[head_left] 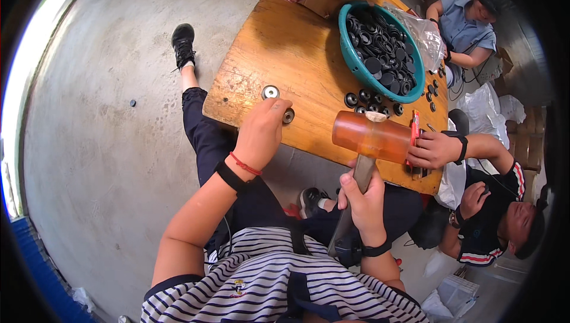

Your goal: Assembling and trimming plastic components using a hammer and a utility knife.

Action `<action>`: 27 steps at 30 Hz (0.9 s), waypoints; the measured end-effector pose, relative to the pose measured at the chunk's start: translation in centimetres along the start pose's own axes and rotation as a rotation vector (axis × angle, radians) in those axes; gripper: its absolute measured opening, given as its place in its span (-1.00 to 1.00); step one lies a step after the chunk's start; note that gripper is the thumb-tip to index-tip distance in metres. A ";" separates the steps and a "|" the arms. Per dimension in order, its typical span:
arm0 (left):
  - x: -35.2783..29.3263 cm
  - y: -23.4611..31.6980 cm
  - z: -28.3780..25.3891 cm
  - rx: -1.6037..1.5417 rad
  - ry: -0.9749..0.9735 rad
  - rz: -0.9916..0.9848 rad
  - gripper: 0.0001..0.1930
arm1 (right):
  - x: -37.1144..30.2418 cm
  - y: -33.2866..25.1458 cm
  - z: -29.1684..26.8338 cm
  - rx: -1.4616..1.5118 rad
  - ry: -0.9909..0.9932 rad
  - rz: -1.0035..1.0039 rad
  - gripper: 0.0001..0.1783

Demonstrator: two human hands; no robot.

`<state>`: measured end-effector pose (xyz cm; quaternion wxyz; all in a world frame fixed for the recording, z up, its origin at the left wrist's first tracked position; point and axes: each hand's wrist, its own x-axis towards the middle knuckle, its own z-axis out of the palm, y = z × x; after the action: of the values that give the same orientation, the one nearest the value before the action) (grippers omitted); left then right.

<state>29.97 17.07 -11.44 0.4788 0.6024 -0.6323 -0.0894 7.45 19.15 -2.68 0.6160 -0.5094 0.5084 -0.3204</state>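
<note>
My right hand (366, 201) is wrapped around the grey handle of a mallet (371, 139) with an amber, see-through head. The mallet is raised above the near edge of the table. Bent over the table's near left part, my left hand (260, 136) has its fingertips on a small black round part (288, 116) with a metal centre. Its grip there is partly hidden by the fingers. Just beyond those fingers lies another round part (271, 92), its pale metal centre facing up.
A teal basin (345, 44) full of black round pieces stands on the wooden table (249, 56). Several black round parts (351, 99) lie beside it. On the right, a co-worker's hand (436, 149) rests near a red tool (415, 126). Another person (466, 23) sits at the far right.
</note>
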 end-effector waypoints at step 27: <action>-4.0 -5.9 -6.5 0.070 0.070 -0.092 -0.04 | 7.0 -4.2 9.6 -1.109 -0.305 -0.162 -0.50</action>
<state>37.88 21.94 -14.08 0.4749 0.6499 -0.5895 -0.0681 19.09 14.49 -1.13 0.2969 -0.8335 0.4653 0.0248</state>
